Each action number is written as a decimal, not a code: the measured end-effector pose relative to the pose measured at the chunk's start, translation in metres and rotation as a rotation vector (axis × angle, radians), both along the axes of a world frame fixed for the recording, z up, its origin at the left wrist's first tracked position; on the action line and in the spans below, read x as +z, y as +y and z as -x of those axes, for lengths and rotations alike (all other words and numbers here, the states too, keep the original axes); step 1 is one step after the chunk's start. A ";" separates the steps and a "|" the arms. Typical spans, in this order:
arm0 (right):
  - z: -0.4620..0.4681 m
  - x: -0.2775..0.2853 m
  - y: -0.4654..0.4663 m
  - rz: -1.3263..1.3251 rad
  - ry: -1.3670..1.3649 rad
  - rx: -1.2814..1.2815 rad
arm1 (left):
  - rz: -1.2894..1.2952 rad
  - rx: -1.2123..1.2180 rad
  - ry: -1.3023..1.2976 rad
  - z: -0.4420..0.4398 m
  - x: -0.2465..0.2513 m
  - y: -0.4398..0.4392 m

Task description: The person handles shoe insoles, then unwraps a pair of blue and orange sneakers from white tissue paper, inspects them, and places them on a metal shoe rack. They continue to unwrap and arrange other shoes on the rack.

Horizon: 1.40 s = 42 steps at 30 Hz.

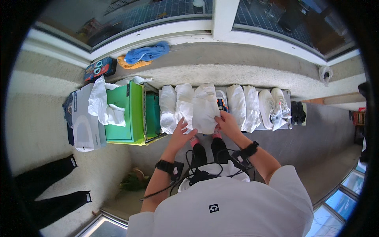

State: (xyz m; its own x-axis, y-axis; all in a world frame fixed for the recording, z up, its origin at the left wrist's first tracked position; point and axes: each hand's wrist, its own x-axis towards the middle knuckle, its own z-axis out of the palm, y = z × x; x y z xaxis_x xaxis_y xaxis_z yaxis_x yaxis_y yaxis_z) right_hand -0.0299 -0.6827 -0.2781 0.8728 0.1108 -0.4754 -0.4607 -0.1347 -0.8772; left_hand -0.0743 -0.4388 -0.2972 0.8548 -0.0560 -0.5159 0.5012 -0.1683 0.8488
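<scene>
Several elongated bundles wrapped in white paper lie side by side on a rack before me. My right hand (226, 122) touches the right edge of the largest wrapped bundle (205, 108), thumb and fingertips at its paper. At that bundle's lower left, my left hand (181, 134) has its fingers spread, near the neighbouring wrapped bundle (184, 102). Between the wrapped bundles a sneaker with orange and blue parts (222, 100) is partly covered. To the right, two more wrapped bundles (237, 103) lie beside a pair of white sneakers (268, 108) with paper at one.
Left of the bundles stand a green shoebox (118, 130) with crumpled white paper (99, 102) on it and a grey shoebox (88, 118). Blue cloth (148, 54) and a dark case (100, 68) lie on the ledge. Dark shoes (297, 112) sit at the right. Cables hang across my lap.
</scene>
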 end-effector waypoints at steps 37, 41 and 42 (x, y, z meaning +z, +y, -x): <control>-0.004 0.211 0.005 -0.553 -0.201 0.480 | 0.741 0.285 -0.150 0.023 0.099 0.040; -0.003 0.222 0.055 -0.522 -0.661 1.198 | 0.654 0.173 -0.158 0.017 0.108 0.018; 0.005 0.221 0.064 -0.384 -0.865 1.287 | 0.622 0.138 -0.179 0.017 0.112 0.015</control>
